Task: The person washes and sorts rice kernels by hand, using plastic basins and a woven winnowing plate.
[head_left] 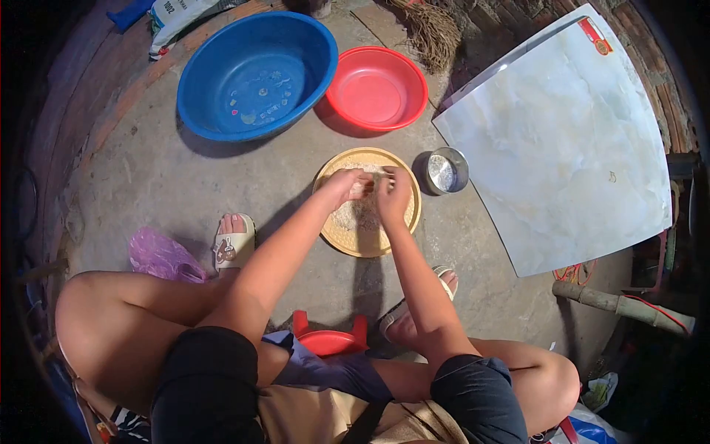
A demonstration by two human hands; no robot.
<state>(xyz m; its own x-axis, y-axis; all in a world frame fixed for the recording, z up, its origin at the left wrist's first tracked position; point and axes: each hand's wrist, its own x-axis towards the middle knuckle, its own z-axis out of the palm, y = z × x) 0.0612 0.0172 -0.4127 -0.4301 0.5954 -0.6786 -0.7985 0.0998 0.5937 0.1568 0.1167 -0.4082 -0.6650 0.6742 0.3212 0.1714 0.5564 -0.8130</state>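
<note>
Left hand [347, 185] and right hand [392, 194] close together, fingers curled, inside yellow bowl [353, 240] of whitish meal [356, 216], frame centre; grip cannot be told. Steel cup [444, 172] at bowl's 3 o'clock, red basin [377, 87] at 12.

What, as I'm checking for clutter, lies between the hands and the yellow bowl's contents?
Nothing visible does. The left hand and right hand are both inside the yellow bowl, touching its pale grainy contents. The steel cup stands beside the bowl, clear of them.
</note>
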